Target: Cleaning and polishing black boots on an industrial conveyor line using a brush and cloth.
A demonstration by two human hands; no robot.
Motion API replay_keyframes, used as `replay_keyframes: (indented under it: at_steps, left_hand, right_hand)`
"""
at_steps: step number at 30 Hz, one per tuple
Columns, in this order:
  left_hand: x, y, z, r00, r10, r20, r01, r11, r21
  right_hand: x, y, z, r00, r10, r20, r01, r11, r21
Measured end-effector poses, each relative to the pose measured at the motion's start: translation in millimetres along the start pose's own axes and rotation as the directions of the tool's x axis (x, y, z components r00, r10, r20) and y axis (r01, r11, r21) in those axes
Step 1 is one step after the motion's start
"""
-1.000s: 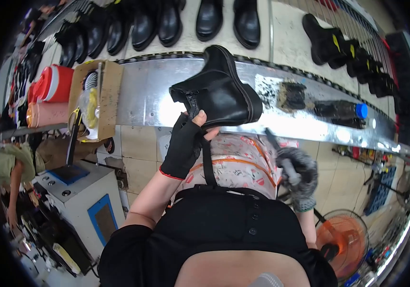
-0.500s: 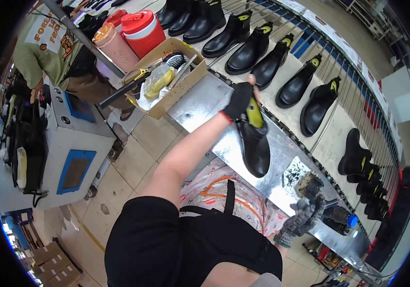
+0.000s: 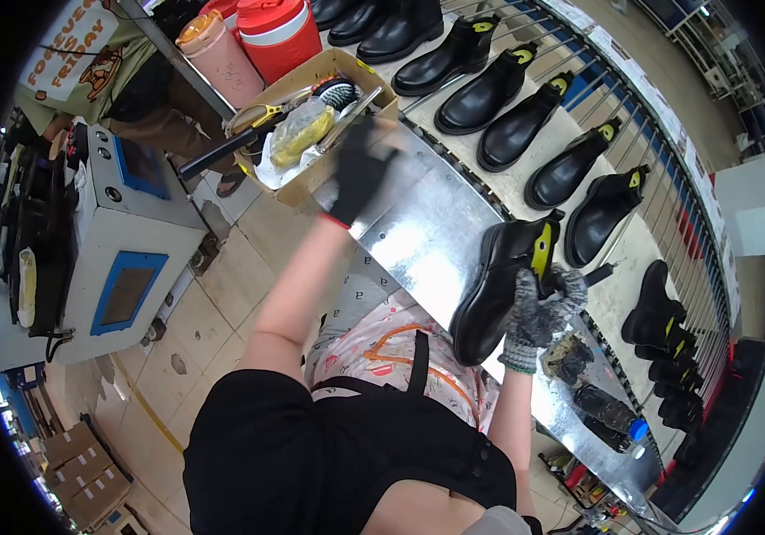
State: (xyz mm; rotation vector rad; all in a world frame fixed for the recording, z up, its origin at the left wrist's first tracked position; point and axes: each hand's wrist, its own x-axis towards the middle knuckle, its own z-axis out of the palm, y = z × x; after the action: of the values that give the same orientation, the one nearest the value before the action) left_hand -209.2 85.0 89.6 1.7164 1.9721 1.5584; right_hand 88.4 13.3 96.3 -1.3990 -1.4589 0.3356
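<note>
A black ankle boot (image 3: 484, 308) with a yellow-green patch at its top is tilted, toe toward me, at the metal ledge. My right hand (image 3: 538, 308), in a grey knitted glove, is closed round the boot's upper. A slim dark handle (image 3: 600, 274) pokes out beside that hand; its other end is hidden. My left hand (image 3: 366, 174), in a black glove with bare fingertips, is smeared by motion at the near side of a cardboard box (image 3: 382, 114). Inside the box lie a plastic bag with something yellow (image 3: 300, 134), a brush (image 3: 335, 92) and yellow-handled scissors (image 3: 262, 116).
More black boots (image 3: 481, 100) stand in a row on the pale conveyor (image 3: 525, 192) beyond the metal ledge (image 3: 427, 241). A dark, stained pad (image 3: 568, 358) and a blue-capped bottle (image 3: 610, 410) lie on the ledge. Red jug (image 3: 280, 40), back left; a person (image 3: 133, 85) stands beside a machine (image 3: 146, 241).
My left hand has let go of the boot and swung left to the box. My right hand has risen from the ledge's right part and taken hold of the boot, now tilted differently.
</note>
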Motion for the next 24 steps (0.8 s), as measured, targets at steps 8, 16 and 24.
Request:
replay_keyframes:
  at_steps: [8,16,24]
  left_hand:
    - [39.6,-93.3,-135.5,0.808,-0.558,0.190,0.135,0.490,0.861]
    - [28.3,-127.6,-126.0,0.855,-0.493,0.162,-0.015,0.288,0.958]
    - [37.4,-119.0,-141.9,0.834,-0.545,0.087,0.206,0.452,0.868]
  right_hand:
    - [-1.9,7.1,-0.9,0.996,0.074,-0.045,-0.070,0.994,0.088]
    - [5.2,20.1,-10.6,0.976,0.147,-0.160,-0.122,0.980,0.156]
    - [5.9,32.7,-16.8,0.988,0.091,-0.127,-0.082,0.994,0.069]
